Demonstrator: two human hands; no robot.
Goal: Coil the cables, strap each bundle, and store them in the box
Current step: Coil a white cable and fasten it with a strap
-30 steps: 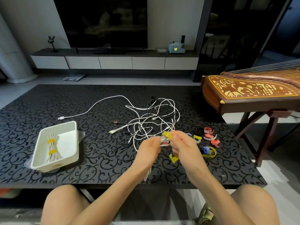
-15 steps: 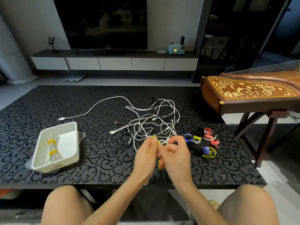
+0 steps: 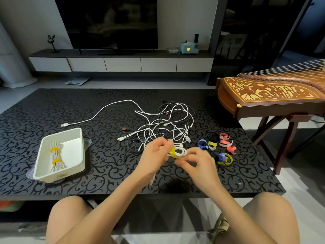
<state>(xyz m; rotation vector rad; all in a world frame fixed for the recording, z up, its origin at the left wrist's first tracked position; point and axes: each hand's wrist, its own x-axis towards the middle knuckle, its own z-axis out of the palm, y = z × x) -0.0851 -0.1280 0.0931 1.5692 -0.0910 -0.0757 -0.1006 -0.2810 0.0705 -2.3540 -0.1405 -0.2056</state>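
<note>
Right hand (image 3: pixel 195 161) farther right, grip blurred

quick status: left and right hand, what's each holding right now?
Left hand: closed, holding the coiled white cable.
Right hand: closed, pinching the yellow strap on that cable; the grip is slightly blurred.

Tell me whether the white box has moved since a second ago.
No. The white box holds its place on the table, just this side of the loose white plug.

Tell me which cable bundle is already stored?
The bundle lying in the white box, bound with two yellow straps. The other bundle is between left hand and right hand.
</note>
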